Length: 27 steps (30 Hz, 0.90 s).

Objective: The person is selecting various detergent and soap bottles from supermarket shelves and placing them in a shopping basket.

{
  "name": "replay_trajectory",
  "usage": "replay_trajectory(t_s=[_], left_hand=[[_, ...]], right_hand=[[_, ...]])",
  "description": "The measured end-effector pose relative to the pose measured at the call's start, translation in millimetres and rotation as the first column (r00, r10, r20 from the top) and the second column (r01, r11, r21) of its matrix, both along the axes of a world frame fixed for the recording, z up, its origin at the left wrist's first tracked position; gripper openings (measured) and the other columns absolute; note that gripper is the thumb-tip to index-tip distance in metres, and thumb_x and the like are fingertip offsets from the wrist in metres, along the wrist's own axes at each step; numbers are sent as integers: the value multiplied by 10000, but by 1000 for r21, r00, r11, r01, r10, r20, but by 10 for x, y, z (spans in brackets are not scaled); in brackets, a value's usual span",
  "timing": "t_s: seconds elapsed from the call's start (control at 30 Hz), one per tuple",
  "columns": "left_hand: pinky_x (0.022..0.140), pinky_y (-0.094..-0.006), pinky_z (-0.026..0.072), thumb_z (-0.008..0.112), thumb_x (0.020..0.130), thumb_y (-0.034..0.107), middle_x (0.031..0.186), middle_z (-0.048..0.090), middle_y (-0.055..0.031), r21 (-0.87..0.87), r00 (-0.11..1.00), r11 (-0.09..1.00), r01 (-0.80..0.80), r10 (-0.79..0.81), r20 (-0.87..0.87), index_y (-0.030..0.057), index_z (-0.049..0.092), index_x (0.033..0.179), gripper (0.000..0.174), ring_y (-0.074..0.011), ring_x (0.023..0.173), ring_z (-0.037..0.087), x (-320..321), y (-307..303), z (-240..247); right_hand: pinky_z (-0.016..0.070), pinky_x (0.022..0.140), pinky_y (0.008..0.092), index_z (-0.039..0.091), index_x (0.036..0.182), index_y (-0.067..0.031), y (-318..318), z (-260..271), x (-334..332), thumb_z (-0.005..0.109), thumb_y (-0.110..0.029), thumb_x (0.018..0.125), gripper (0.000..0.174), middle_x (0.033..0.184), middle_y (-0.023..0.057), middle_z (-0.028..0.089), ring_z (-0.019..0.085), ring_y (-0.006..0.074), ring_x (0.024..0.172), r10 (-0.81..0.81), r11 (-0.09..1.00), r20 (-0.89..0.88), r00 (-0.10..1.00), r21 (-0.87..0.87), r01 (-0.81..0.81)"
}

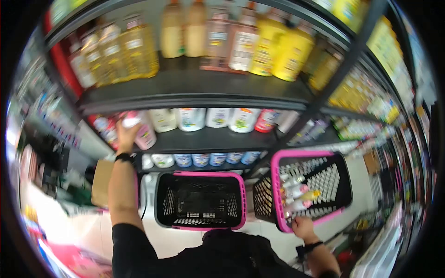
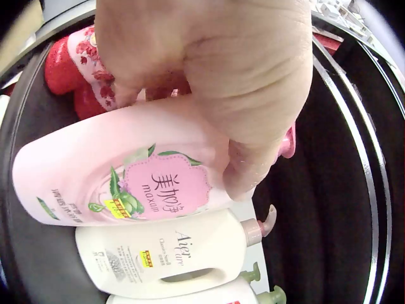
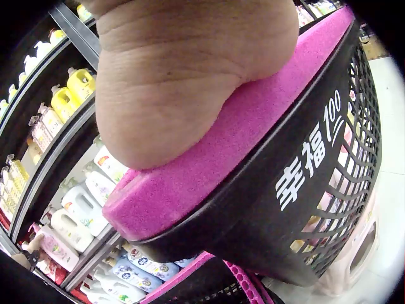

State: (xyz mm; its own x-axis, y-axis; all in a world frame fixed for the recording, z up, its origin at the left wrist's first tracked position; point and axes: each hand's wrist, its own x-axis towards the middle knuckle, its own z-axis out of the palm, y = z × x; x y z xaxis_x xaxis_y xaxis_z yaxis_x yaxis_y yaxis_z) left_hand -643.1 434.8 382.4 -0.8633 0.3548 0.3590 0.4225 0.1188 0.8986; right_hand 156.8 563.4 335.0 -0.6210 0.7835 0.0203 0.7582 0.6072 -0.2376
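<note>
My left hand is at the left end of the middle shelf, gripping a pink lotion bottle from above around its upper part. Its label reads "maxam", and the thumb lies across its front. Beside it stand a cream-coloured pump bottle and red floral-labelled bottles. At the near corner of the right-hand shopping basket, my right hand holds the pink rim; its fingertips are hidden in the right wrist view. Several bottles lie inside that basket.
A second black basket with a pink rim stands below the shelf, left of the first. Yellow and clear bottles line the upper shelf. Blue-labelled containers fill the bottom one. A cardboard box sits by the left arm.
</note>
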Motion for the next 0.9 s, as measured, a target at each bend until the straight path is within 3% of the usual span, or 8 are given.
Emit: replay_trajectory(t_s=[0.23, 0.27, 0.33, 0.43, 0.53, 0.6, 0.77, 0.9], left_hand=[[1051, -391, 453, 813, 803, 168, 1459, 432, -199, 46, 997, 999, -26, 23, 71, -48, 363, 1496, 853, -288, 1242, 524, -148, 98, -228], [1049, -391, 460, 809, 814, 170, 1469, 437, -216, -63, 987, 990, -126, 119, -106, -61, 393, 1477, 816, -286, 1248, 532, -171, 98, -248], [915, -385, 531, 817, 820, 235, 1197, 661, -216, 76, 999, 997, -35, 37, -30, -141, 526, 1274, 658, -277, 1030, 658, -18, 79, -201], [832, -399, 579, 797, 831, 195, 1196, 652, -222, 31, 988, 994, -109, 105, 117, -142, 517, 1267, 618, -289, 968, 684, 529, 3, 131], [835, -440, 599, 774, 844, 154, 1207, 641, -221, 285, 971, 953, -98, 29, 238, -140, 482, 1292, 610, -309, 974, 684, 998, -130, 203], [841, -431, 602, 730, 865, 105, 1205, 639, -211, 218, 956, 965, -146, 81, 283, -113, 492, 1284, 529, -292, 979, 683, 1116, -287, 113], [887, -420, 577, 673, 863, 49, 1243, 597, -224, 92, 966, 989, 120, -138, 218, -97, 406, 1333, 561, -293, 1043, 659, 1865, -697, 37], [999, -440, 509, 640, 847, 8, 1311, 538, -211, 170, 934, 951, 257, -290, 209, -35, 333, 1437, 667, -302, 1141, 608, 2614, -818, -67]], right_hand=[[506, 658, 536, 656, 750, -65, -69, 116, -85, 589, -259, 810, 214, 731, 182, 653, 637, 407, 710, -60, 997, 20, 998, -52, 61], [508, 677, 533, 657, 757, -60, -95, 208, -134, 587, -258, 809, 216, 741, 181, 656, 640, 406, 724, -80, 994, 15, 997, -74, 81], [512, 724, 515, 657, 763, -58, -102, 200, -144, 586, -245, 808, 204, 749, 169, 660, 644, 391, 755, -85, 995, -17, 996, -50, 84], [515, 721, 489, 635, 760, -58, -110, 252, -155, 608, -193, 803, 145, 780, 138, 661, 638, 369, 768, -53, 998, -62, 997, -38, 51], [515, 769, 474, 655, 778, -81, -119, 299, -176, 592, -201, 807, 139, 763, 143, 662, 643, 357, 781, -57, 998, -84, 995, -39, 54], [519, 790, 468, 656, 810, -82, -118, 314, -169, 597, -194, 811, 127, 779, 132, 664, 649, 350, 793, -57, 998, -100, 993, -46, 52], [520, 804, 465, 656, 851, -77, -69, 389, -191, 613, -184, 828, 117, 792, 123, 665, 653, 348, 810, -40, 991, -98, 994, -134, 27], [510, 756, 457, 644, 851, -71, 145, 265, -258, 644, -163, 860, 93, 793, 131, 646, 649, 341, 809, 46, 970, -380, 924, -203, -132]])
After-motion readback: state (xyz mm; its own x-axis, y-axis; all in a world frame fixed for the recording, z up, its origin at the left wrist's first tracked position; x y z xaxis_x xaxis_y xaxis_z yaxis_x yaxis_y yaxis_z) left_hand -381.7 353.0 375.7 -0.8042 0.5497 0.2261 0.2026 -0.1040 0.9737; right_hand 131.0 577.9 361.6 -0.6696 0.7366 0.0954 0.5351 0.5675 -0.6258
